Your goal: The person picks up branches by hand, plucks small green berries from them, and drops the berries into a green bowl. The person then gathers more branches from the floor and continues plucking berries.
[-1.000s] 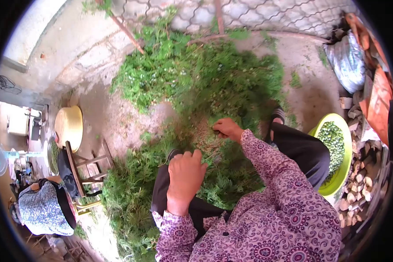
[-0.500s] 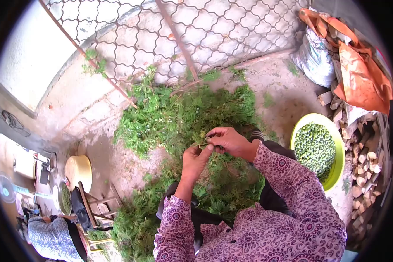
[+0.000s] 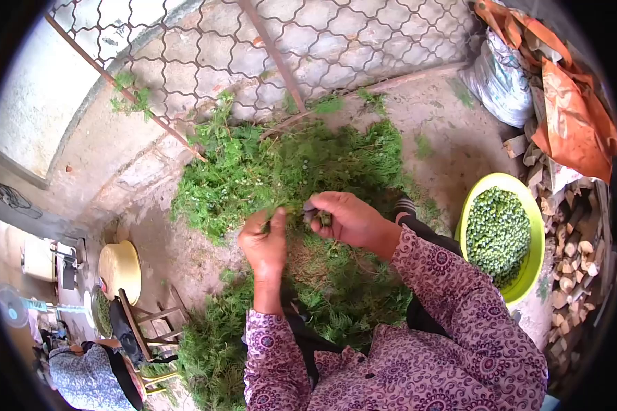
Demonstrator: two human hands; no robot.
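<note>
Above the pile of green sprigs [image 3: 247, 164], my left hand [image 3: 262, 240] is closed on a small green sprig [image 3: 291, 207], blurred where it sticks out toward the other hand. My right hand [image 3: 349, 218] is to its right, with fingers curled round small green cones [image 3: 324, 218]; something dark shows at its thumb and fingertip. A gap separates the hands. Right of them, a yellow-green basin [image 3: 537, 236] holds many small green cones [image 3: 497, 236].
Stacked firewood [image 3: 567, 274], a white sack [image 3: 498, 82] and an orange sheet [image 3: 572, 123] line the right side. A metal lattice [image 3: 281, 55] stands ahead. At left are a yellow tub [image 3: 121, 270], a wooden chair [image 3: 136, 325] and another person [image 3: 92, 375].
My hands were together at the sprig and have moved apart. My left hand shifted left, while my right hand moved slightly down and left.
</note>
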